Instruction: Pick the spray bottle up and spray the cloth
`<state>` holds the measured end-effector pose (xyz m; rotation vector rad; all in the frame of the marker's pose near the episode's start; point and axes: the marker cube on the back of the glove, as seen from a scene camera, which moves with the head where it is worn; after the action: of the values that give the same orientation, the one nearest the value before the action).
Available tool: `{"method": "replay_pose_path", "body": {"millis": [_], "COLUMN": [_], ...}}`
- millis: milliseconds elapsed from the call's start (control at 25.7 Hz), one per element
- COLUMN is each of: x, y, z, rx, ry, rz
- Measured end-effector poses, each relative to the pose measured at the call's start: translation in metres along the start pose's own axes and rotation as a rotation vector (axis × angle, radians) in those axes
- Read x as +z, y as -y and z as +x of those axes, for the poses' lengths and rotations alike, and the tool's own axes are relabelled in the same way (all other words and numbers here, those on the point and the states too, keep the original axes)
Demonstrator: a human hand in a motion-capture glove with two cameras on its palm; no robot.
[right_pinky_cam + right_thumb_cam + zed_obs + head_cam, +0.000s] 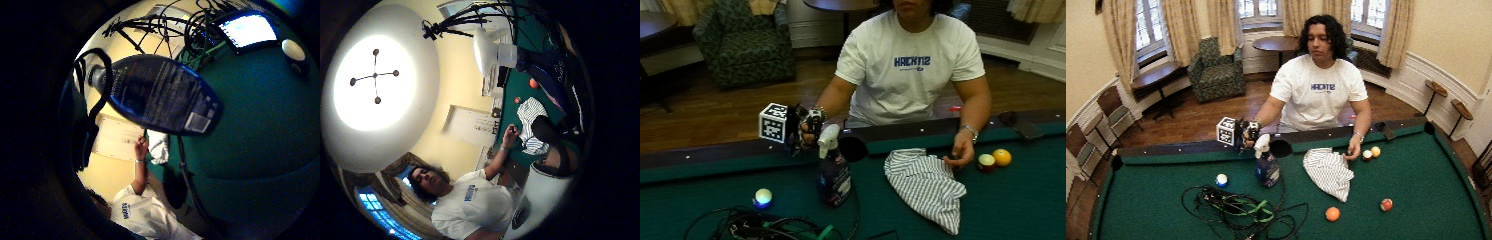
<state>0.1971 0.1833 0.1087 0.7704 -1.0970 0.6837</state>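
Dark blue spray bottle (pixel 834 176) with white trigger head upright, lifted above the felt; striped cloth (pixel 925 186) crumpled beside it

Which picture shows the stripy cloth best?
The outside view: the cloth lies whole and near on the green table. The wide view shows it smaller, the thumb-side view small and partly hidden, the little-finger view only a scrap.

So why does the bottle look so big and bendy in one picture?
Little finger side palm view: the spray bottle sits close to a very wide lens, so it bulges. Thumb side palm view: the ceiling light glares white. Outside view: the bottle looks ordinary beside the striped cloth.
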Motion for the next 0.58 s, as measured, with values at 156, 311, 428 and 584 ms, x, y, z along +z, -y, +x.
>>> {"method": "replay_pose_path", "body": {"millis": [156, 311, 428, 584], "x": [0.003, 0.008, 0.007, 0.0], "y": [0.002, 0.003, 0.003, 0.007], "z": [-0.005, -0.005, 0.001, 0.004], "rx": [0.002, 0.037, 0.046, 0.048], "ry": [0.05, 0.043, -0.017, -0.079], "rz": [-0.012, -0.051, -0.037, -0.007]}}
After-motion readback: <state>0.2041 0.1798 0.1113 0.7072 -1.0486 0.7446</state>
